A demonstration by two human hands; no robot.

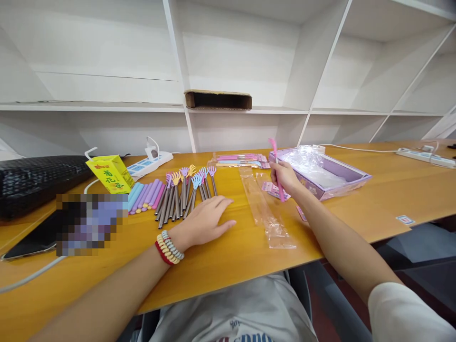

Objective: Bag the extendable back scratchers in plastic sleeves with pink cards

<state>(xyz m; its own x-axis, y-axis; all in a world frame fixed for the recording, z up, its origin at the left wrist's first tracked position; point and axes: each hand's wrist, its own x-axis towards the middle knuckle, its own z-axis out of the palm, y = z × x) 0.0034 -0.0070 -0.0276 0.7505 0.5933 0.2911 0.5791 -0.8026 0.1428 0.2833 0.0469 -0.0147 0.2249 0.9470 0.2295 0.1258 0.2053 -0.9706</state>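
The right hand is grasping a pink scratcher around its handle, its fingers closing about it; the scratcher is standing nearly upright above the table, its head pointing up and tilting slightly left, just beside the purple box. Clear wrap is lying inside that box. The left hand is grasping nothing: it is facing palm down, its thumb parting from the fingers, just beside a cluster of claws on metal rods. Coloured tubes are lying left of the rods, and a yellow carton is standing behind them, leaning, near a power strip. Between the hands, a clear bag is lying flat, with small cards resting to its right. Farther back, packed scratchers are lying by the shelf, which is holding a cardboard box.
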